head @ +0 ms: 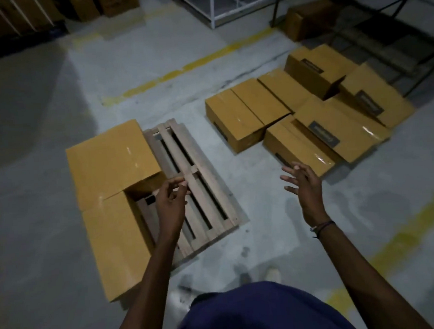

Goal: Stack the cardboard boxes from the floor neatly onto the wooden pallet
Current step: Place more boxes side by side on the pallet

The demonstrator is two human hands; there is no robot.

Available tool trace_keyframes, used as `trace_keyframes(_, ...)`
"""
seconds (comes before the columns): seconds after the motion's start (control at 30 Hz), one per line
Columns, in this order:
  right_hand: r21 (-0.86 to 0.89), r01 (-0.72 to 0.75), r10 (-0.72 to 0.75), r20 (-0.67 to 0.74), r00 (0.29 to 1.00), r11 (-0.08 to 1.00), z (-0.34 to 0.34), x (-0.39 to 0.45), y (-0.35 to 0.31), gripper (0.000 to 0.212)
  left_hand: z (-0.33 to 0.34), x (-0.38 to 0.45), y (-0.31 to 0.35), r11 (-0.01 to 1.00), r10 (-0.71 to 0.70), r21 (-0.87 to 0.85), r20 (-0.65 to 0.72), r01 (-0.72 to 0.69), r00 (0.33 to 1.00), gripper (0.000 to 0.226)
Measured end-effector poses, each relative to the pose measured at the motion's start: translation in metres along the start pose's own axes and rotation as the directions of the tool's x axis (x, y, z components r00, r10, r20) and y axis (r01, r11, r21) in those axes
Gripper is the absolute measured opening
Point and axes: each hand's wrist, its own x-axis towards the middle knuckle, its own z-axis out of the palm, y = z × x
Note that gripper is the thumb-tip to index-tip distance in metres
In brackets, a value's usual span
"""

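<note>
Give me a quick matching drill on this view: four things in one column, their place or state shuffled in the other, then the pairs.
Things:
1. left hand
2. right hand
3. wooden pallet
4. boxes on the floor

Places or states:
A. clustered to the right of the pallet
B. fingers spread, empty, near the closest floor box
C. partly covered by boxes on its left side
D. loosely curled, holding nothing, over the slats

Pairs: 1-D, 2-B, 3-C, 4-A

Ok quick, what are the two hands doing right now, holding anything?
Left hand: open, fingers loosely curled, holding nothing, above the bare wooden slatted pallet.
Right hand: open, fingers spread, holding nothing.
</note>
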Motion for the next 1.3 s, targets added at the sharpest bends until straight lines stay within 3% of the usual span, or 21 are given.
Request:
trace_keyframes(0.23,0.015,0.013,-0.011,-0.091,0.996,1.000,-0.146,0.058,-0.022,0.031,0.177,-0.015,0.031,0.989,-0.092,-0.109,0.067,0.099,0.994,0.014)
trace_keyframes(0.43,0.030,0.026,-0.021,-0.148,0.989,0.999,-0.243,0.109,-0.034,0.033,0.292,-0.019,0.059,0.986,-0.088,-0.127,0.165,0.110,0.982,0.011)
trace_keyframes(0.73,0.041,0.029,-0.020,-0.211,0.977,0.999,-0.329,0.246,-0.061,0.031,0.459,0.028,0.082,0.989,-0.079,-0.099,0.286,0.111,0.955,0.013)
trace_keyframes(1.3,-0.077,-0.060,0.047,-0.164,0.985,0.995,-0.474,0.565,-0.142,0.030,0.780,0.171,0.118,0.972,-0.191,-0.088,0.246,0.218,0.950,0.014)
